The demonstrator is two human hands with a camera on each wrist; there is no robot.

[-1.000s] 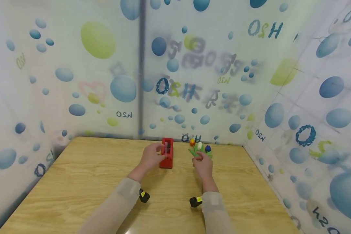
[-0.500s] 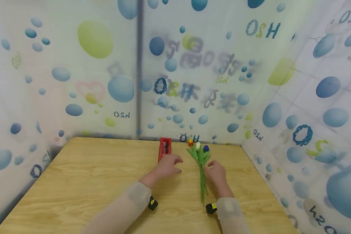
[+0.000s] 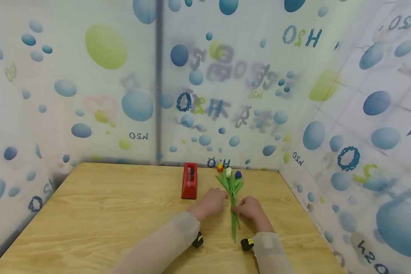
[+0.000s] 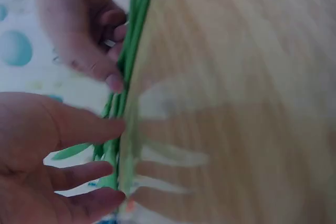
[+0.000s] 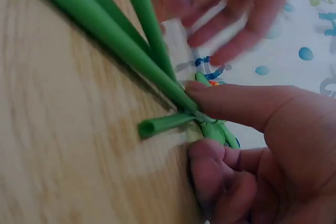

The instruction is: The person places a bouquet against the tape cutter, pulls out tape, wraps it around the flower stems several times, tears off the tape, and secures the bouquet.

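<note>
Three artificial tulips (image 3: 233, 196), orange-red, white and blue on green stems, lie together on the table with their heads away from me. My right hand (image 3: 251, 208) pinches the stems about halfway down, thumb and curled fingers around them in the right wrist view. My left hand (image 3: 214, 202) is at the left side of the bunch, just below the leaves. Its fingers are loosely extended beside the stems (image 4: 128, 51) in the left wrist view; whether they touch is hard to tell. Behind the left hand stands a red tape dispenser (image 3: 189, 184) with a clear roll.
The wooden table (image 3: 123, 213) ends at a patterned curtain (image 3: 137, 76) behind and another on the right. A small black camera sits on each wrist over cream sleeves.
My left hand has moved from the tape dispenser rightward to the tulips. The right hand has come down from near the flower heads to the middle of the stems.
</note>
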